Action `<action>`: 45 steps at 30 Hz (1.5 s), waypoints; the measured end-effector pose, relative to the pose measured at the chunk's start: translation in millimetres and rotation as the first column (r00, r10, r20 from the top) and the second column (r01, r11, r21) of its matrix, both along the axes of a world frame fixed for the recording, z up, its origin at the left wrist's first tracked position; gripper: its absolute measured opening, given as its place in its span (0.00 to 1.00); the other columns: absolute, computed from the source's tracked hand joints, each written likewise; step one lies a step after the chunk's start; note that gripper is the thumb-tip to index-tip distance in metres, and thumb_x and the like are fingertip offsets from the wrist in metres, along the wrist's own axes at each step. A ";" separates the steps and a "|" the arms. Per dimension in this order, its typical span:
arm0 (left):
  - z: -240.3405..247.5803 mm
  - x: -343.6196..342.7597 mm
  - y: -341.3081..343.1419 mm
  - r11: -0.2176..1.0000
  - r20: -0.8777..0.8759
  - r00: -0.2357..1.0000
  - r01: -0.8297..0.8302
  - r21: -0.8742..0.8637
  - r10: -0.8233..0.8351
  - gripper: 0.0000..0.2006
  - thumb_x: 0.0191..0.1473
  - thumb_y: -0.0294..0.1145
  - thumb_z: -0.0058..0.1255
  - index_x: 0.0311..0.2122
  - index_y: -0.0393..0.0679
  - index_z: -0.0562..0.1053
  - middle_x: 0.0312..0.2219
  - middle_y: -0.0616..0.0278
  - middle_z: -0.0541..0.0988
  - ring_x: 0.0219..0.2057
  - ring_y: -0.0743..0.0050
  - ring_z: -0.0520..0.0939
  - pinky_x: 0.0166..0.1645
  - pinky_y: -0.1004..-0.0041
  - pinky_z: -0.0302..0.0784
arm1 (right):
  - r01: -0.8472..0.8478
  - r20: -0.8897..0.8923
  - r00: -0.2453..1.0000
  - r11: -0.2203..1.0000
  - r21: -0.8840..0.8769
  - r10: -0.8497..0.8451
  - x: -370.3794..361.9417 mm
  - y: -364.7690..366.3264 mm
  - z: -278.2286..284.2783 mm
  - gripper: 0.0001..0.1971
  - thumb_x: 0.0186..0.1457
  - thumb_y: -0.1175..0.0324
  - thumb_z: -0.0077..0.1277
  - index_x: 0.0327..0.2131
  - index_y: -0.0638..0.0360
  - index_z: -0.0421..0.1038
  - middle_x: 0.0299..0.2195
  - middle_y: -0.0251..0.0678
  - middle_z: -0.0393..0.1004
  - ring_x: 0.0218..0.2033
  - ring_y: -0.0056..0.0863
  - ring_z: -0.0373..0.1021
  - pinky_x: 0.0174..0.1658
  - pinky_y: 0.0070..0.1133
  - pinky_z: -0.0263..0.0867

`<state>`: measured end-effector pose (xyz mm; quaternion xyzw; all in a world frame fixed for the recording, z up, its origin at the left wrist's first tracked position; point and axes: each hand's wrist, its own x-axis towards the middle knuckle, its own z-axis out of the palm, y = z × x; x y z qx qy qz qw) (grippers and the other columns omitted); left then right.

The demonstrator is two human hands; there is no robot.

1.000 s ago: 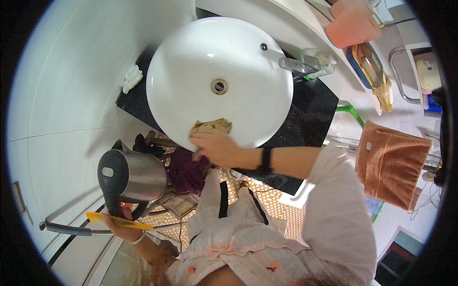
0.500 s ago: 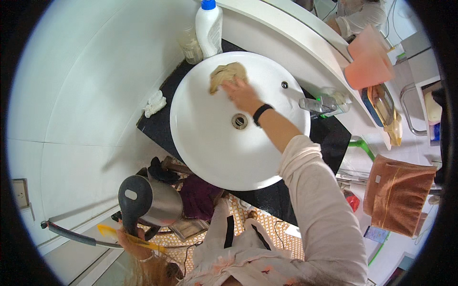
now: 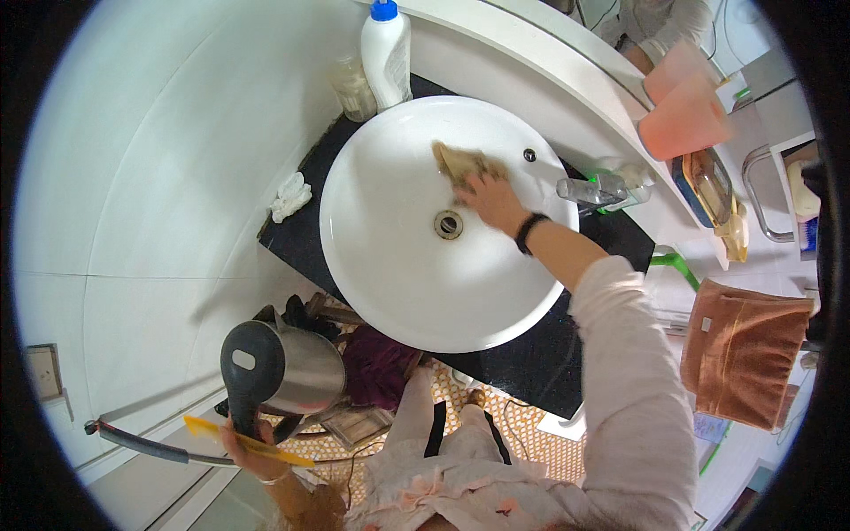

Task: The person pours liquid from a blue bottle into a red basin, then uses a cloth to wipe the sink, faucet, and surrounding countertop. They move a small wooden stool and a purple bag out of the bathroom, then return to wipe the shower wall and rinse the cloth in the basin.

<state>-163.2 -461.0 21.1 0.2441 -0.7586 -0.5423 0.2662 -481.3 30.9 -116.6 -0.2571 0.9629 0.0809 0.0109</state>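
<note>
A black strap circles the wrist of my right hand [image 3: 496,199], which presses a crumpled tan cloth [image 3: 462,164] against the inner wall of the white round basin [image 3: 398,292]. The cloth lies under my fingers, above and right of the metal drain [image 3: 448,225]. Low on the left, my left hand [image 3: 255,453] is closed round the black handle of a steel electric kettle [image 3: 305,367], held beside the basin. A flat yellow strip [image 3: 208,428] crosses by that hand; whether my fingers also hold it I cannot tell.
A white bottle with a blue cap [image 3: 386,57] and a glass jar [image 3: 354,93] stand behind the basin. White crumpled tissue [image 3: 290,196] lies on the black counter [image 3: 297,252]. Clear bottles [image 3: 595,189] are at the right; a brown towel [image 3: 744,350] hangs beyond.
My right hand and the tan cloth have slid right and slightly nearer across the basin's inside. My left hand with the kettle is nearly unmoved.
</note>
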 end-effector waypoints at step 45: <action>0.8 39.8 -20.2 0.985 0.086 0.995 -0.034 -0.170 0.049 0.18 0.59 0.46 0.41 0.43 0.40 0.69 0.30 0.59 0.74 0.24 0.81 0.73 0.25 0.83 0.67 | 0.291 -0.142 0.834 0.645 -0.707 -0.533 -53.0 -36.8 7.1 0.21 0.42 0.80 0.50 0.44 0.60 0.66 0.43 0.51 0.67 0.45 0.50 0.63 0.49 0.36 0.62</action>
